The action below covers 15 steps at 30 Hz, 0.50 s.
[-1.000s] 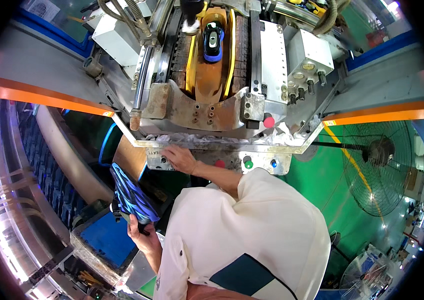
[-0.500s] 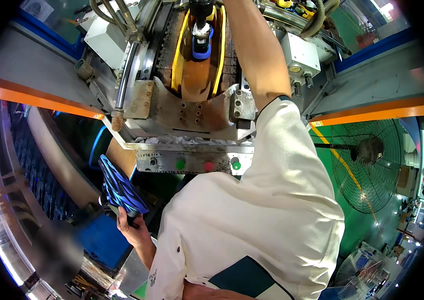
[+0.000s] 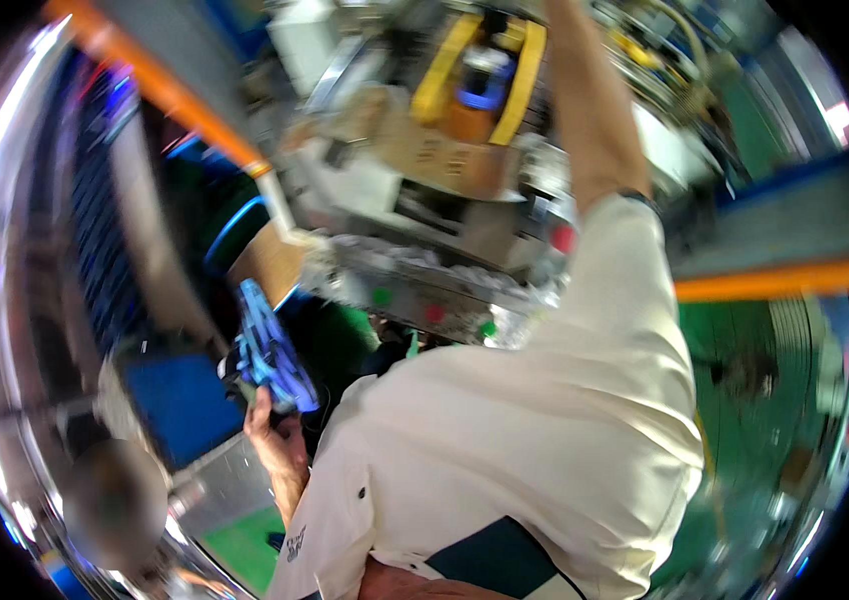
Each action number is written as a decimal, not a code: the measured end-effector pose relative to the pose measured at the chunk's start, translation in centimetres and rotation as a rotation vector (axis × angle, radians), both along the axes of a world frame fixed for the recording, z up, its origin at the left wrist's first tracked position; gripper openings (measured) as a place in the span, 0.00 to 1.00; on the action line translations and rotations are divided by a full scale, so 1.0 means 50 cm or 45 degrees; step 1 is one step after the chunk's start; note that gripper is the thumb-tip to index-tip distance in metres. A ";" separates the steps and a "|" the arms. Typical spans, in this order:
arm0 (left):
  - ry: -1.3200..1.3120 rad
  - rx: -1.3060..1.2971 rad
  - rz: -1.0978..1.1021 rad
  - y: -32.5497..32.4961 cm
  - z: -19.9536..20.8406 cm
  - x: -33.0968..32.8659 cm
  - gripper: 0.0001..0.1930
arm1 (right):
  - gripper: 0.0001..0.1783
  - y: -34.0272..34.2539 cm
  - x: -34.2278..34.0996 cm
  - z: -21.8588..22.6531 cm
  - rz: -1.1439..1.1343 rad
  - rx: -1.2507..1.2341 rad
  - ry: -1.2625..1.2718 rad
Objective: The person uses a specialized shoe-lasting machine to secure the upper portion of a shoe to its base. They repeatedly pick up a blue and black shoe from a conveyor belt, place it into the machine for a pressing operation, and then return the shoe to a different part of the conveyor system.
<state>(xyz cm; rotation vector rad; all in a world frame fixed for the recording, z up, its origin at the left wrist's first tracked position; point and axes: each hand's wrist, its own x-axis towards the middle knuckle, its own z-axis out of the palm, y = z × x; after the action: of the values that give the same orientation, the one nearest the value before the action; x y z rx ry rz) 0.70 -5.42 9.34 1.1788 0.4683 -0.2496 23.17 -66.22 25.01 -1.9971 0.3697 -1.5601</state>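
Left hand (image 3: pixel 270 425) low at left, gripping a blue-and-black patterned fabric piece (image 3: pixel 267 350) that stands up above it. Just left of it, a blue rectangular tray (image 3: pixel 180 405). Ahead, beyond the fabric, a grey metal machine (image 3: pixel 425 200); a row of round push-buttons (image 3: pixel 433 313) along its near edge. On top, further back, yellow curved guards (image 3: pixel 485 70). Right arm (image 3: pixel 590 110) extends up over the machine's right side; hand out of frame.

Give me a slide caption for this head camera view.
Left hand grips a blue patterned piece while the right arm reaches up into a machine; picture blurred.
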 end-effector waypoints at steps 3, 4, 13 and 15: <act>0.006 -0.041 0.161 0.097 -0.046 -0.062 0.15 | 0.30 -0.015 0.011 0.001 -0.064 -0.097 0.150; 0.027 -0.078 0.187 0.106 -0.056 -0.050 0.15 | 0.31 -0.046 0.021 0.004 -0.089 -0.130 0.173; 0.212 -0.068 0.927 0.360 -0.213 -0.208 0.15 | 0.38 -0.273 0.090 -0.083 -0.440 -0.239 0.401; 0.284 -0.052 1.098 0.447 -0.289 -0.239 0.16 | 0.39 -0.279 0.083 -0.106 -0.544 -0.229 0.337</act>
<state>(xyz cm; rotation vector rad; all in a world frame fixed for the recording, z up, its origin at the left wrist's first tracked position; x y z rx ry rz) -11.27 16.94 -5.10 0.8201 1.1114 0.3589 27.29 -80.16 19.69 -2.3893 0.8335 -1.6200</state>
